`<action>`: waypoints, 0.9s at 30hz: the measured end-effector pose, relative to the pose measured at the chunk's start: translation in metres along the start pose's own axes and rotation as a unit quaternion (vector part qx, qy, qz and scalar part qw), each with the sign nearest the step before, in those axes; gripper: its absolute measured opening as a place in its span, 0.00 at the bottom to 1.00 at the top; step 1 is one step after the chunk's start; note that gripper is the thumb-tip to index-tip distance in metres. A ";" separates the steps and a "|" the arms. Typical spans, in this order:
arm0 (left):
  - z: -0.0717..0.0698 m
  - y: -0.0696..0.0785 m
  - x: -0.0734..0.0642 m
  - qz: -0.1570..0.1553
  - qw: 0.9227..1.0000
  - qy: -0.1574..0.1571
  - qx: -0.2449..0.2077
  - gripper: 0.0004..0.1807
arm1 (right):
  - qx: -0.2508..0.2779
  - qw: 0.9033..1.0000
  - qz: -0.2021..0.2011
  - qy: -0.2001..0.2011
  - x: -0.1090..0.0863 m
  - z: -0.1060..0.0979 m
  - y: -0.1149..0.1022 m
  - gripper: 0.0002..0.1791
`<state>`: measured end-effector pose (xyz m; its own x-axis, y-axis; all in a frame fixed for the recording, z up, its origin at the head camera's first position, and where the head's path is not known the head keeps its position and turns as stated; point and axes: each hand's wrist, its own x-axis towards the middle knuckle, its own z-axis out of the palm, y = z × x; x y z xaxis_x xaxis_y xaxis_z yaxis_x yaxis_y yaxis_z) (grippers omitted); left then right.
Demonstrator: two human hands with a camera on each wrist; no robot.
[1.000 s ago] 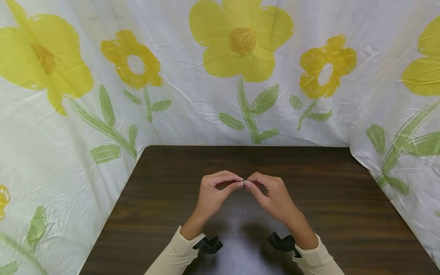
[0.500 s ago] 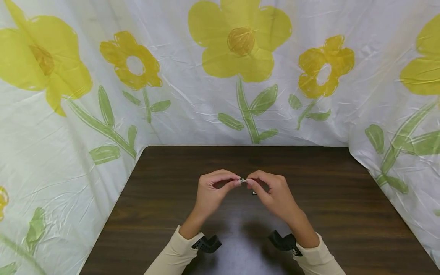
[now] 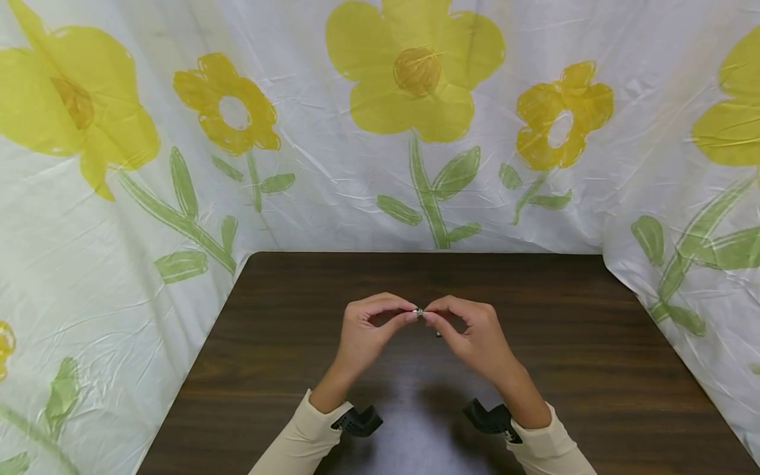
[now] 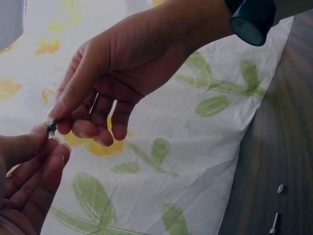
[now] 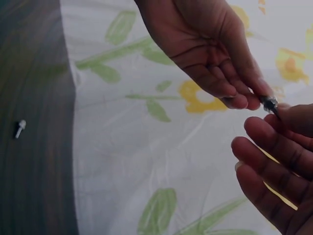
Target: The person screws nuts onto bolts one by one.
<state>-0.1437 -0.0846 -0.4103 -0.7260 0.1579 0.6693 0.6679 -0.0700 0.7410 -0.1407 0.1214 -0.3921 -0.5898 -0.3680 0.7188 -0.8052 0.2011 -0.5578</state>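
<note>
From my remote seat I see the person's left grip [image 3: 368, 326] and right grip [image 3: 475, 330] meeting above the middle of the worktop [image 3: 285, 369], each pinching the same small metal piece [image 3: 419, 312] from its own side, thumb against fingertip. The piece sits right between the 2 sets of fingertips, and they cover so much of it that I cannot tell whether it is 1 part or 2 joined ones; the wrist views show me a shiny collar and a thin dark end. I judge it very light and fully stiff, hard to break but easy to lose, since smooth metal this small could slip or spin out of a loose pinch. I would take hold at the outer ends with the flat of the thumb and fingertip, squeezing lightly and in line, leaving the middle visible. On the worktop, the left wrist view gives me a small round piece [image 4: 281, 188] and, near it, a thin pin-like piece [image 4: 275, 224]; the right wrist view shows a bolt-like piece [image 5: 19, 128], and I cannot tell whether it matches either of those
</note>
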 end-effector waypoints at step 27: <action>0.001 0.008 0.002 -0.016 0.999 -0.036 0.002 0.10 | 0.017 1.000 -0.005 0.010 -0.002 0.003 0.001 0.13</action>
<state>-0.1393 -0.0843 -0.4032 -0.7334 0.2303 0.6396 0.6455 -0.0591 0.7615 -0.1402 0.1195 -0.3960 -0.5828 -0.3522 0.7323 -0.8089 0.1660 -0.5640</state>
